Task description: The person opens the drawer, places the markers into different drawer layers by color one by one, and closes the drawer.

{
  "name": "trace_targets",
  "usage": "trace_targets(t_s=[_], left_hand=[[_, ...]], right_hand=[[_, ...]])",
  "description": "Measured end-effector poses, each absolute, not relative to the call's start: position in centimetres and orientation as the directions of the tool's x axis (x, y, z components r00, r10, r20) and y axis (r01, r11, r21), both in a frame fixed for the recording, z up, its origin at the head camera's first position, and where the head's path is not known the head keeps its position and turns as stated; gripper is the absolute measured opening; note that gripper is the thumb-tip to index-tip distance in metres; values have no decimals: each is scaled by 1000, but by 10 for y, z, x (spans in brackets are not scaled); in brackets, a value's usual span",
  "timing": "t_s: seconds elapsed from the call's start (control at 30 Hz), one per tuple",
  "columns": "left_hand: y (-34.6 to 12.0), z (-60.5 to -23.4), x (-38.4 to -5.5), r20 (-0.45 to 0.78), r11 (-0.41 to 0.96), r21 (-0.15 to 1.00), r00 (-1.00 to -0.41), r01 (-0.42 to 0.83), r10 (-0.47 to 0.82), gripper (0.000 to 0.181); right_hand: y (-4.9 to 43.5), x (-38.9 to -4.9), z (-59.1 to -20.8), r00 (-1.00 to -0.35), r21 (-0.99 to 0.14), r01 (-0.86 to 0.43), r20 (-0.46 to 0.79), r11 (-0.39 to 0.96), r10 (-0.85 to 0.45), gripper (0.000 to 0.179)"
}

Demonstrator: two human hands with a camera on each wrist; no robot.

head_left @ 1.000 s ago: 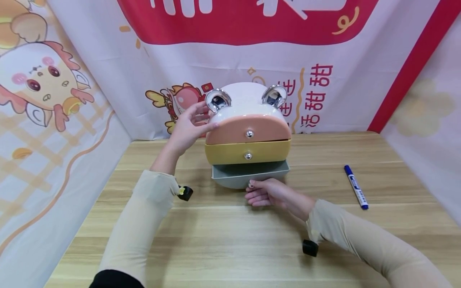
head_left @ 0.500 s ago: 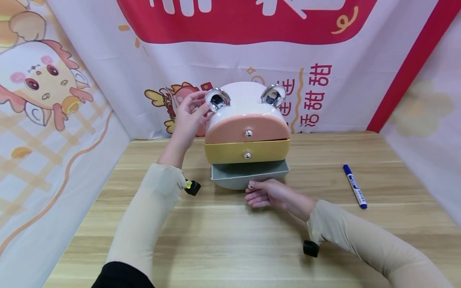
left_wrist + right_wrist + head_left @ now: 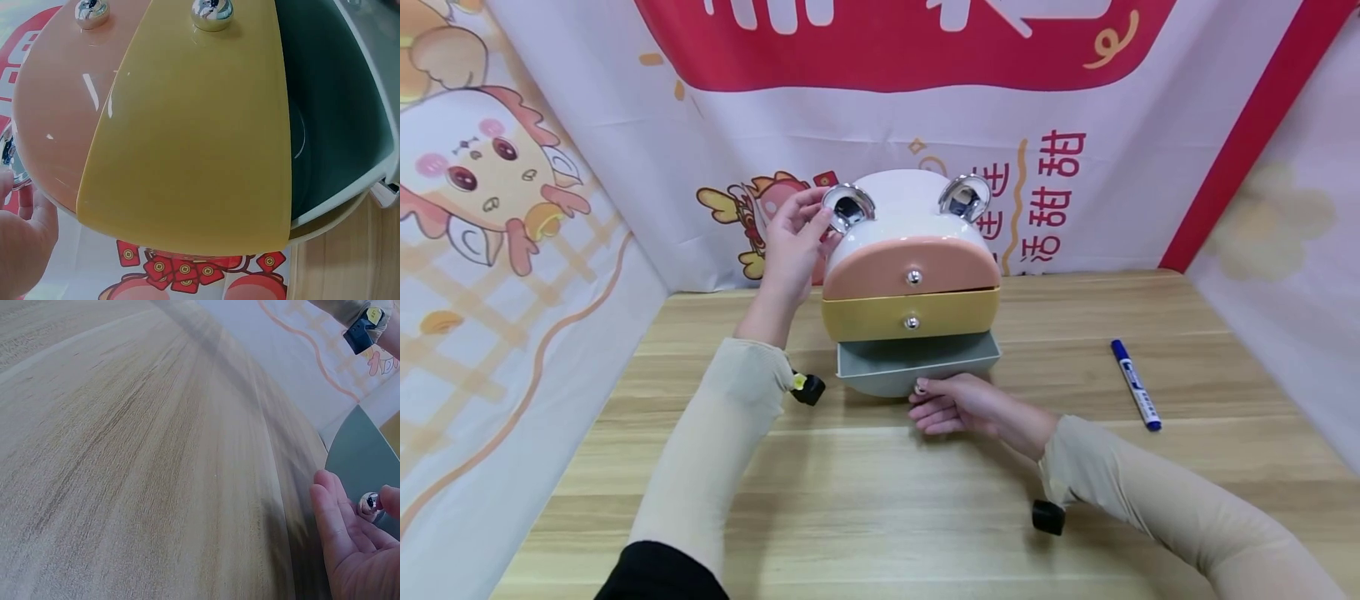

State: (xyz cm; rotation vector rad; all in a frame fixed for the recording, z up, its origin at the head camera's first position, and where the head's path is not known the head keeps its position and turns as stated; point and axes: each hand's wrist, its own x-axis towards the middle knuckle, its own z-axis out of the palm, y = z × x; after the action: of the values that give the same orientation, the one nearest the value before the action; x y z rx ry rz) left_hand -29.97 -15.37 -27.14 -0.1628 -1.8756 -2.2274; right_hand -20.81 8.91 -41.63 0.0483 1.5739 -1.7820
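A small frog-shaped drawer cabinet (image 3: 898, 204) stands on the table, with a white top and two silver eyes. Its pink drawer (image 3: 880, 268) and yellow drawer (image 3: 865, 318) are closed. Below them the grey-green bottom drawer (image 3: 880, 383) is pulled out; the visible part of its inside holds nothing. My left hand (image 3: 793, 250) holds the cabinet's silver eye (image 3: 850, 207) on the left side, thumb in front. At the bottom drawer's front, my right hand (image 3: 958, 406) pinches the silver knob (image 3: 370, 505) between thumb and index finger, the other fingers extended beneath.
A blue-and-white marker (image 3: 1137, 385) lies on the wooden table (image 3: 880, 500) to the right of the cabinet. Behind it hangs a printed cloth backdrop (image 3: 850, 125), and another printed cloth (image 3: 572, 333) bounds the left side.
My left hand has moved up from the cabinet's upper left side to the silver eye and taken hold of it. The right hand stays on the knob; the drawer looks unmoved.
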Motion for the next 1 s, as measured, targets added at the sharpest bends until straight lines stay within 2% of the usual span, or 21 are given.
trace_targets(t_s=[0.33, 1.0], left_hand=[[-154, -273, -301, 219, -159, 960, -971, 231, -92, 28], [-154, -273, -303, 215, -171, 959, -973, 227, -85, 28]], right_hand=[[93, -204, -419, -716, -846, 532, -470, 34, -516, 40], [96, -190, -421, -697, -840, 542, -471, 32, -541, 42]])
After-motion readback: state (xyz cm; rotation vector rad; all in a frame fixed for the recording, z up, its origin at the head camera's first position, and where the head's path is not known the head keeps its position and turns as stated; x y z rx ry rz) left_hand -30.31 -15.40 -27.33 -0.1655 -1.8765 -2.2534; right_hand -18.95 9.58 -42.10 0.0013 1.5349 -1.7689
